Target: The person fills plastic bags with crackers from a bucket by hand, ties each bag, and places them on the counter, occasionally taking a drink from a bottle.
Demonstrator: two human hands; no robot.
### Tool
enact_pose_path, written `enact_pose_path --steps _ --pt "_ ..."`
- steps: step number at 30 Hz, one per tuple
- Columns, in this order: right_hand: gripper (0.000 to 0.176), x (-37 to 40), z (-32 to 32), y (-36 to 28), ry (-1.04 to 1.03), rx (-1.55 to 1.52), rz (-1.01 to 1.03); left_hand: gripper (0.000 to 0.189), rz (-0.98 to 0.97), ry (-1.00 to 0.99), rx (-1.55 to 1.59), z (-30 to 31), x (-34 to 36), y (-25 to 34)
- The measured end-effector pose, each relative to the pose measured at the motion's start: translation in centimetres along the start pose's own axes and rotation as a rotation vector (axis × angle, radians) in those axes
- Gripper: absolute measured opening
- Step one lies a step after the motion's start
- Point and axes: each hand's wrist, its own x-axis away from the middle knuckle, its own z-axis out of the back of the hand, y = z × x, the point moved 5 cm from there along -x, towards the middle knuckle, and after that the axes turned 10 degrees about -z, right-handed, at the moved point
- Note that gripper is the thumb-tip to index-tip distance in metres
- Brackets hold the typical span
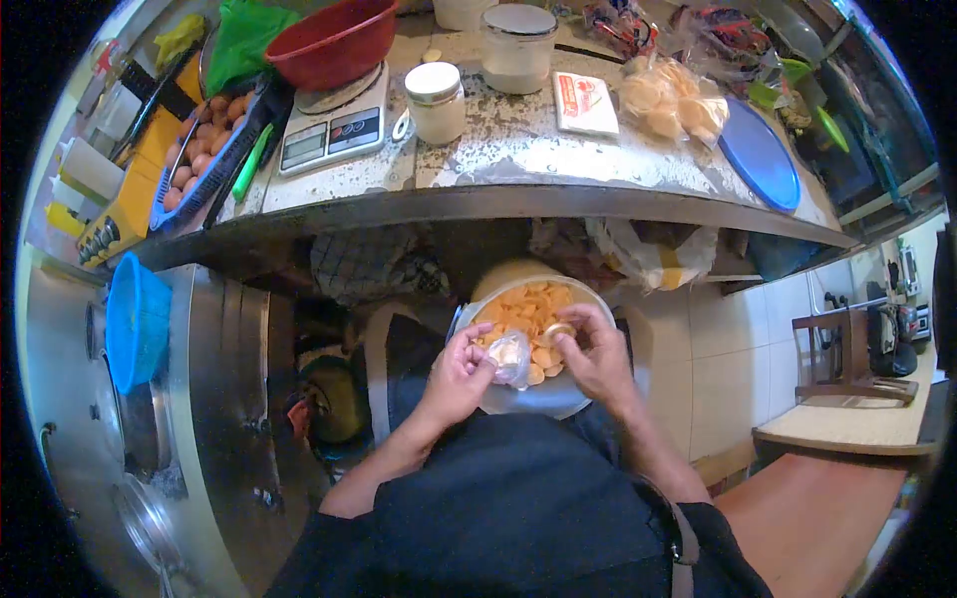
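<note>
A large round tub point(586, 289) stands at my lap, holding many thin orange-yellow chips point(526, 304). Over its left side, my left hand point(461, 377) grips a small clear plastic bag point(511, 361) with something pale inside. Above the tub's right side, my right hand point(596, 361) pinches a small round, pale-rimmed piece point(558, 329) between thumb and fingers. Whether that piece is a chip, I cannot make out. The two hands are a short way apart.
Ahead, the counter point(478, 171) carries a kitchen scale point(334, 135), a red basin point(334, 45), a white-lidded jar point(435, 105), a bag of round chips point(673, 98) and a blue lid point(760, 154). Eggs point(202, 145) fill a tray at left. A wooden chair point(847, 359) stands right.
</note>
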Motion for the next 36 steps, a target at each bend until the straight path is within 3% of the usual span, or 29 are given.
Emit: enact_pose_path --steps 2,4,5,8,10,13,15,20,22,26,28,29,31,32,34,36 --pt "0.023 0.1 1.7 -2.3 0.07 0.392 0.111 0.039 -0.056 0.015 -0.643 1.3 0.4 1.3" --pt "0.029 0.0 1.6 -0.1 0.076 0.503 0.113 0.033 -0.108 0.054 -0.76 2.2 0.8 2.2" --pt "0.027 -0.2 0.9 1.3 -0.022 0.643 0.112 0.028 -0.174 0.102 -0.872 2.6 0.9 3.0" --pt "0.022 -1.3 -1.5 6.3 -0.158 0.875 0.037 0.024 -0.224 0.076 -0.958 2.8 0.8 4.6" --pt "0.022 -2.0 -3.7 9.5 -0.373 1.076 -0.16 0.02 -0.177 0.086 -0.968 2.9 0.6 4.9" --pt "0.025 -2.6 -5.7 11.4 -0.47 1.243 -0.152 0.017 -0.183 0.076 -1.026 2.9 0.4 5.4" --pt "0.024 -2.4 -6.1 11.8 -0.437 1.191 -0.106 0.021 -0.272 0.121 -1.067 3.1 0.5 5.8" --pt "0.024 -2.4 -6.9 15.2 -0.429 1.212 -0.05 0.023 -0.217 0.137 -0.955 3.5 0.2 5.3" --pt "0.022 -1.6 -6.6 12.4 -0.521 1.289 -0.078 0.024 -0.209 0.136 -0.889 3.4 0.2 4.7" --pt "0.019 -1.7 -4.6 9.4 -0.447 1.343 -0.108 0.024 -0.169 0.138 -0.79 2.6 -0.1 4.0" --pt "0.016 -2.0 -2.8 7.1 -0.198 1.005 -0.094 0.023 -0.164 0.134 -0.776 2.5 -0.2 3.4" --pt "0.016 -1.9 -2.3 6.4 -0.2 1.009 -0.089 0.022 -0.158 0.115 -0.726 2.4 -0.4 2.9" --pt "0.018 -1.4 -1.0 4.2 -0.162 0.212 -0.147 0.021 -0.155 0.096 -0.676 2.1 -0.5 2.5" --pt "0.018 -0.9 -0.8 2.6 -0.162 0.212 -0.143 0.019 -0.123 0.059 -0.585 1.7 -0.7 2.3" --pt "0.014 0.4 -1.7 -0.5 -0.326 -0.347 -0.303 0.017 -0.097 0.009 -0.493 0.7 -1.0 2.3" --pt "0.015 -0.2 -3.5 0.3 -0.365 -0.238 -0.134 0.015 -0.072 -0.005 -0.401 -0.1 -1.1 2.4"
